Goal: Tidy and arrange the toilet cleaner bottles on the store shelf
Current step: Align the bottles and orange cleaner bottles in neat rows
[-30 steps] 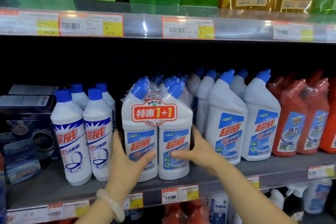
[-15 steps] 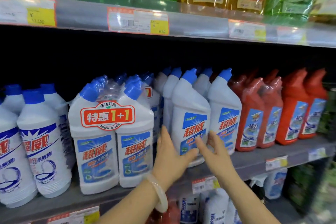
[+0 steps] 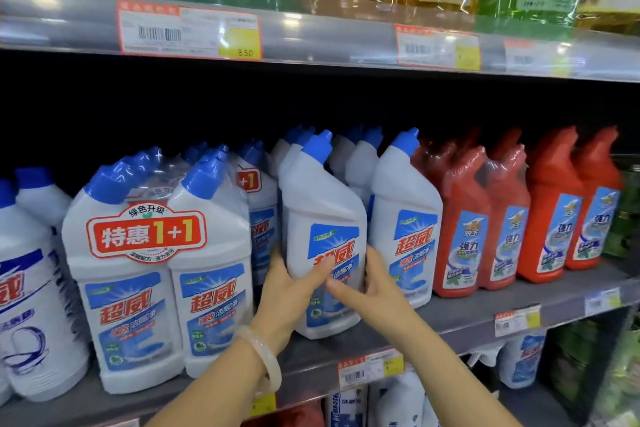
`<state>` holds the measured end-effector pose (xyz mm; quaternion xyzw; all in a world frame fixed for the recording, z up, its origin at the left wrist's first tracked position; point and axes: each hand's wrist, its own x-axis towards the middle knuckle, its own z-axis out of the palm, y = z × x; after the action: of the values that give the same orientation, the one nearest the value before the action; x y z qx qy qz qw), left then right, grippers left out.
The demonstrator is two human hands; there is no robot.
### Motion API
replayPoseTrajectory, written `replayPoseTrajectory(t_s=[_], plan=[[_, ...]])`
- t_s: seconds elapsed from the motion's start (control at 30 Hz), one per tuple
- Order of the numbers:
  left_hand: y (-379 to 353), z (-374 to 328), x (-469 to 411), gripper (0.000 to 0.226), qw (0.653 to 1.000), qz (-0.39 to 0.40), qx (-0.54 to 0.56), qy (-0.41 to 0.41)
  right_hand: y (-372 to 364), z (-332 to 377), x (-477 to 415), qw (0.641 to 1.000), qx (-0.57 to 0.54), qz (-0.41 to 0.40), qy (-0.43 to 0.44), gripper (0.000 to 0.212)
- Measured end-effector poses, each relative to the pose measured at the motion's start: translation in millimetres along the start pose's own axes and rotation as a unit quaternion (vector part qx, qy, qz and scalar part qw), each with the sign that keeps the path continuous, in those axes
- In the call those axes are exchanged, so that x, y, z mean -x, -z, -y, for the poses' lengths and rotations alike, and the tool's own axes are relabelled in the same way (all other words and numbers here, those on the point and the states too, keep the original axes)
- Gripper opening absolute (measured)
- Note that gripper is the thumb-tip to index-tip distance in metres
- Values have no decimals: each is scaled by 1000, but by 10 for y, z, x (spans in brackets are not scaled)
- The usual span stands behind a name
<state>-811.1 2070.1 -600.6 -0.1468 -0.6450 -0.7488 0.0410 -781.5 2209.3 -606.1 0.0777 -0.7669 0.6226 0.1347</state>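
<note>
White toilet cleaner bottle [image 3: 323, 239] stands at shelf [image 3: 460, 319] front edge, between twin-pack [image 3: 156, 274] and neighbouring white bottle [image 3: 405, 229]. Left hand [image 3: 289, 291] and right hand [image 3: 367, 284] clasp its lower sides. Risk: tall, narrow base; a sideways shove could topple the neighbour. Fill levels hidden, bottles opaque.

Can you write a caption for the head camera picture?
Both hands hold a white bottle on the shelf.
</note>
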Motion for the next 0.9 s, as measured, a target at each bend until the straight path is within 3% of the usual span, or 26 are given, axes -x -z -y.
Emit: replayPoseTrajectory(t_s=[0.13,0.37,0.6,0.9], plan=[[-10,-4,-36,59,1000,16,-5,-15,-29,13,-87,999,-42,18,-5,57],[71,-8,-23,44,1000,10,-17,-2,-121,34,-160,997,-65,31,10,44],[17,14,12,72,999,-39,-31,-16,-64,62,-238,993,-85,81,17,42],[37,-30,32,63,999,-33,-16,3,-41,25,-237,984,-129,118,-2,43]])
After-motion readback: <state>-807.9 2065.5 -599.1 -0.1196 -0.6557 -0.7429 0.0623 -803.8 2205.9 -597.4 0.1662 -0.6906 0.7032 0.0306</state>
